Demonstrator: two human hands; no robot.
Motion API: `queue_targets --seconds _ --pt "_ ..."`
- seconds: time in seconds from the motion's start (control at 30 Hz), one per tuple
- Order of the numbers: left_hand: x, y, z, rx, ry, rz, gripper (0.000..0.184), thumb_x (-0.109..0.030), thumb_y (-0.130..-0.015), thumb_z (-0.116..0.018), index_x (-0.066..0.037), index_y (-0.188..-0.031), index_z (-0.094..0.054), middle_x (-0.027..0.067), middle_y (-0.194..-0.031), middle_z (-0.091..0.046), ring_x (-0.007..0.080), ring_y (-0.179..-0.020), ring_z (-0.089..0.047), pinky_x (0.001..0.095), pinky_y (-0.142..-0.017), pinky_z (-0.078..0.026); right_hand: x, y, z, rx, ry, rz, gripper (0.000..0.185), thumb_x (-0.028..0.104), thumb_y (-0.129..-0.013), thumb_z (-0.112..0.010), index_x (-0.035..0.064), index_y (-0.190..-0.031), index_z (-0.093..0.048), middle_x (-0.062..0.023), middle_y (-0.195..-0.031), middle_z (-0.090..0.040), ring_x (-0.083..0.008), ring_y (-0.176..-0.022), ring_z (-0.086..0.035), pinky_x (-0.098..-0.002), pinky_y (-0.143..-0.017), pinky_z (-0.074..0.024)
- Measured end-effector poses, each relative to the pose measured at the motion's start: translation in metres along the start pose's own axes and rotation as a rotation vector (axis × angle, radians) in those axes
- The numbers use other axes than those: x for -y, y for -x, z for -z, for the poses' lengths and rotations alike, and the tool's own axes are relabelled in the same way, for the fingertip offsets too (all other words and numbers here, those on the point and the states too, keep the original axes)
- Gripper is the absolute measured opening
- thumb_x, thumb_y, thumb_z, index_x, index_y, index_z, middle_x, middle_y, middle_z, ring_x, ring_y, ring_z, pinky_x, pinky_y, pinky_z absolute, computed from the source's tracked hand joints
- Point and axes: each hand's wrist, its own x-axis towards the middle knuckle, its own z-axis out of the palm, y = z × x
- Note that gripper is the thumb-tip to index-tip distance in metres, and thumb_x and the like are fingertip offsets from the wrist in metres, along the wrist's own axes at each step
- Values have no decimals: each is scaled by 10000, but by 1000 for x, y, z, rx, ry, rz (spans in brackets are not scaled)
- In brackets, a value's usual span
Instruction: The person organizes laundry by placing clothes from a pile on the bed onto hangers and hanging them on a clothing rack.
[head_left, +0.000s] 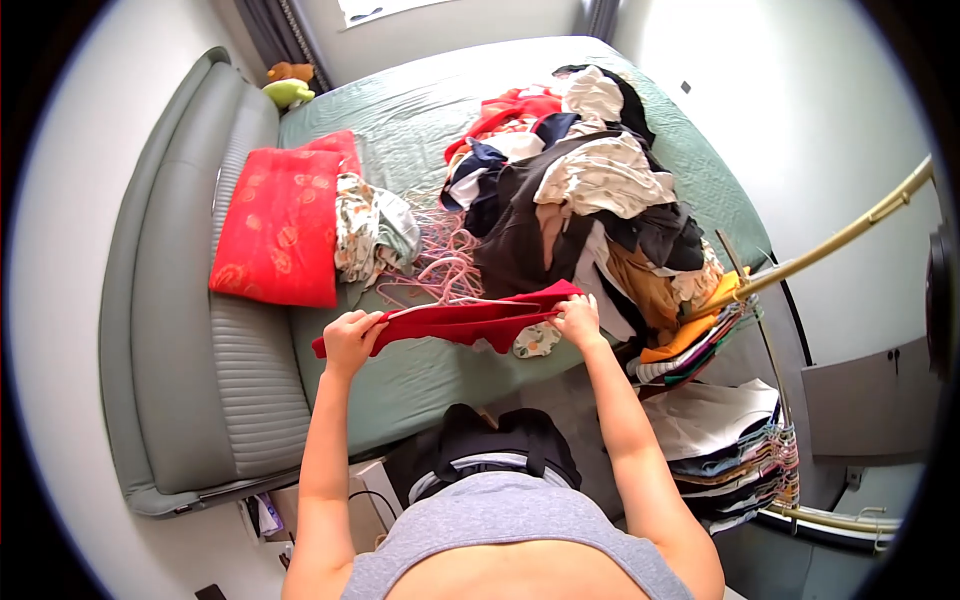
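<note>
A red garment [455, 322] is stretched sideways over the near edge of the bed, with a pale hanger [408, 309] running along its upper edge. My left hand [350, 342] pinches its left end beside the hanger. At the other end, my right hand [577, 319] is closed on the red cloth. Just beyond the garment lies a tangle of pink hangers [440, 265] on the bed. A patterned cloth [537, 341] shows below my right hand. To the right rises a large heap of mixed clothes [530, 215].
The bed [390, 125] has a grey padded headboard [185, 260] on the left. A folded red bundle [275, 230] and printed cloth [368, 225] lie near it. At right stands a rack with a yellow pole [840, 245], holding hung clothes [715, 415].
</note>
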Motion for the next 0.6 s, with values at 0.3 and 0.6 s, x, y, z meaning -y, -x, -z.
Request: queue_targets --seconds 0.3,0.6 --pt "-97 -29 -66 -50 131 -12 126 -161 -707 -710 -79 -791 -664 51 -606 -547 215 -544 -547 316 -495 -428 -6 107 59 -264 -610 263 98 180 -708 -698 94 -748 -674 -71 -959 -664 -259 -831 -636 -347 -728 -511" --pt "-224 -31 -124 145 363 -292 161 -101 -598 -684 -79 -758 -674 44 -680 -596 221 -642 -575 320 -586 -476 -67 154 112 -248 -767 104 189 209 -798 -648 46 -891 -664 -115 -741 -620 -235 -725 -607 -332 -695 -461"
